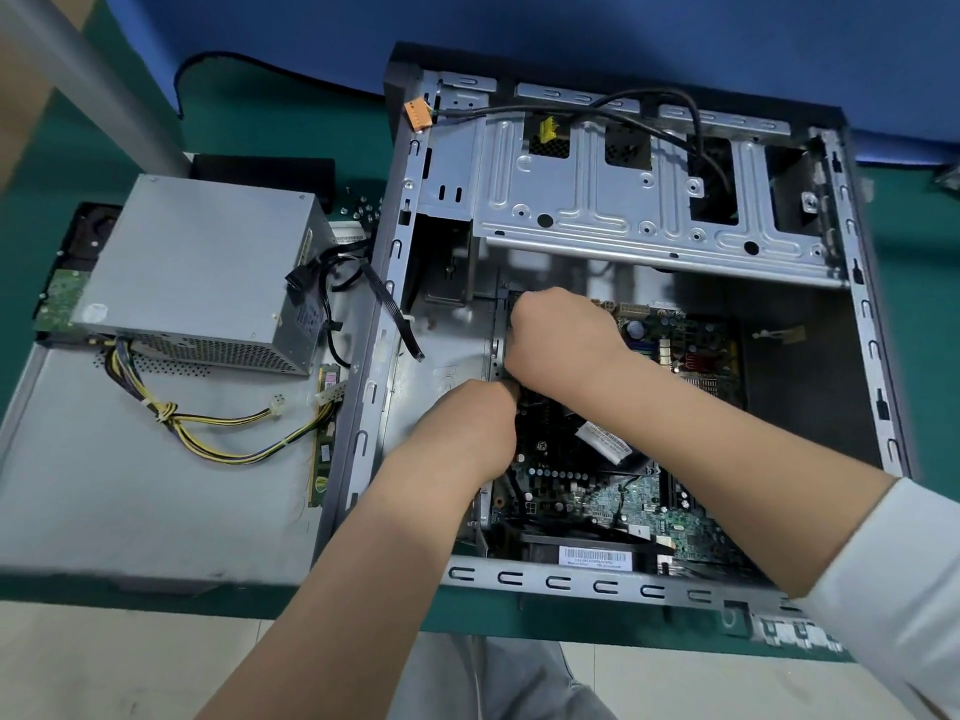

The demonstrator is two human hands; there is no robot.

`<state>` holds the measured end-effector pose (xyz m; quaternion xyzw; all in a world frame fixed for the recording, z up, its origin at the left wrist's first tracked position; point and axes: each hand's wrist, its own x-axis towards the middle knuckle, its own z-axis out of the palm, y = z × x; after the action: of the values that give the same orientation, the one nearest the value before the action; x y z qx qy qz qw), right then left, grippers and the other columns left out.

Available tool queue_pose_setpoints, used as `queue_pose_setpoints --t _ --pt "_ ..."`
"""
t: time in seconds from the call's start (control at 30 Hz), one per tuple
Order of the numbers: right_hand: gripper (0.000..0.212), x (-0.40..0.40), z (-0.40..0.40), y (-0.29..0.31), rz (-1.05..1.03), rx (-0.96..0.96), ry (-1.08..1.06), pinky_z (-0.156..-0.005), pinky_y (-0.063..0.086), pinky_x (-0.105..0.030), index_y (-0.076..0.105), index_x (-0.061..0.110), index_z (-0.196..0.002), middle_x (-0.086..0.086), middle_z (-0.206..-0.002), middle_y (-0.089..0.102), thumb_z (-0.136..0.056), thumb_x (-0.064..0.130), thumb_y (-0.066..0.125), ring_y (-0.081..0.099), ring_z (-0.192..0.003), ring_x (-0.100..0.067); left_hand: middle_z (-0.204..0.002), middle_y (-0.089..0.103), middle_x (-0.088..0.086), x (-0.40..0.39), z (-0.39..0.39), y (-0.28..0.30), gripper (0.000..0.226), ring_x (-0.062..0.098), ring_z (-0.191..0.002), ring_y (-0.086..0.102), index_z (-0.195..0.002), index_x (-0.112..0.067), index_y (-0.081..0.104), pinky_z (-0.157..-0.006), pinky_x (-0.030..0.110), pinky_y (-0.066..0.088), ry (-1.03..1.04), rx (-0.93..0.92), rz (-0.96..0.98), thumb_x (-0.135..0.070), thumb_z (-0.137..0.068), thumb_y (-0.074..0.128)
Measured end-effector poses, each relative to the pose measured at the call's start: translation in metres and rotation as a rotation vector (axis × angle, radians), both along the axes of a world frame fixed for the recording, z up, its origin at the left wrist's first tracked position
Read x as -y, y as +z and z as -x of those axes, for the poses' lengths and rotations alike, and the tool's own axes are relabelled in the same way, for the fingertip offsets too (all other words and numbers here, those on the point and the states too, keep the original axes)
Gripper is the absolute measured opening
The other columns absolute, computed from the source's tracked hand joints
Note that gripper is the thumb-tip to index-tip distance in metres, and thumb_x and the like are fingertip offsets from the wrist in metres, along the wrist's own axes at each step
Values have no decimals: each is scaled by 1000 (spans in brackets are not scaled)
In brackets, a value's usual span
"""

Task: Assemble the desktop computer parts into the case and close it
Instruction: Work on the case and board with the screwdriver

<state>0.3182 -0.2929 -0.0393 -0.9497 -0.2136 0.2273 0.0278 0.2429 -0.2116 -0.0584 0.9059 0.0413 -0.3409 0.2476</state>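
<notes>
The open grey computer case (878,324) lies on its side on the green table. Inside it sits the green and black motherboard (691,522). Both my hands reach into the case at the board's left edge. My left hand (467,428) grips that edge lower down with curled fingers. My right hand (558,335) is curled over the same edge higher up, beside the case's rear wall. My fingertips are hidden behind the hands. A metal drive cage (613,200) spans the case's far half, with black cables over it.
Left of the case lies the grey side panel (130,485), carrying the power supply (202,272) with its yellow and black cables (223,433). A memory stick (324,439) lies along the panel's right edge. An orange connector (418,116) hangs at the case's far left corner.
</notes>
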Motion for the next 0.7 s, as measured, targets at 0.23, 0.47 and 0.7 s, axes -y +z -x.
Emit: queue_pose_setpoints --t 0.23,0.47,0.7 --pt "29 23 13 -7 -13 69 1 -60 37 -31 44 13 -69 -8 -74 56 -96 22 48 52 -70 -30 -90 49 6 3 -1 5 32 23 -82 50 -124 -8 44 -64 31 39 147 52 3 -2 -93 41" --pt "19 50 20 22 -618 -201 -444 -40 37 -20 51 18 -84 1 -58 68 -95 34 55 62 -43 -18 -133 47 6 6 1 17 47 23 -109 52 -143 -21 32 -83 28 40 261 268 158 -15 -98 43" --pt "21 54 12 62 -1098 -511 -591 -37 30 -22 53 12 -75 -9 -53 62 -91 22 61 54 -37 -22 -70 49 -11 1 1 47 31 5 -66 48 -71 -31 42 -54 18 34 325 518 269 -20 -100 41"
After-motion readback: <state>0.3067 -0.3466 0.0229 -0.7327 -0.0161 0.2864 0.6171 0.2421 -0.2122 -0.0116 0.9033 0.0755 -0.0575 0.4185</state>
